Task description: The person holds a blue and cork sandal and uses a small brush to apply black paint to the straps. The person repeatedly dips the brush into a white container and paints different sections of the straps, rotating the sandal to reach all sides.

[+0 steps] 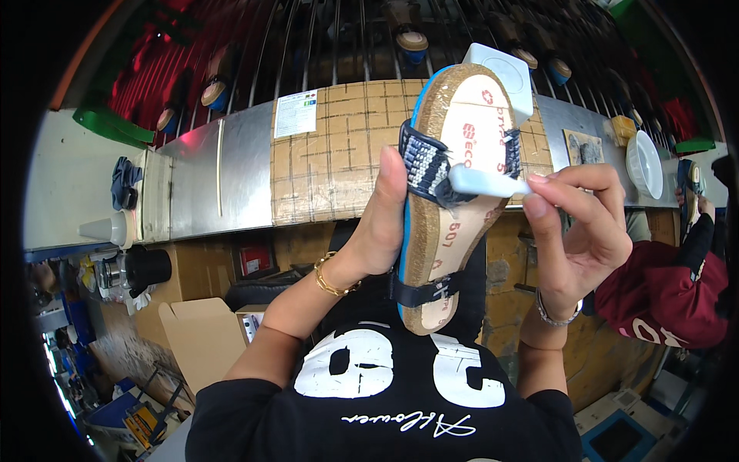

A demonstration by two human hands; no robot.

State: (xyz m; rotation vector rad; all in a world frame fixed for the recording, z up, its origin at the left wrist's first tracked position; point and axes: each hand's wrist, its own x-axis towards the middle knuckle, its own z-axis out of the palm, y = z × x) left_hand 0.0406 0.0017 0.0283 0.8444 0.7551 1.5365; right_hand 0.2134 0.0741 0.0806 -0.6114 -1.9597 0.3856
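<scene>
A sandal (454, 239) with a speckled cork edge, a blue rim and a pale footbed with red print is held up before me. My left hand (379, 223) is closed on its left side, the thumb beside the dark woven strap (423, 163); the other fingers are hidden beneath. A second dark strap (423, 292) crosses the narrower end. Between thumb and forefinger, my right hand (581, 223) pinches a pale blue-white tool with a wide rounded end (479, 182). That end lies over the strap's loose inner edge; I cannot tell its exact kind.
Behind the sandal, a taped cardboard sheet (339, 154) covers part of a metal bench (188, 189). A white block (504, 77) and a white bowl (643, 165) stand there. Beyond are rods (308, 46) bearing several shoes. A co-worker in maroon (662, 289) is at the right.
</scene>
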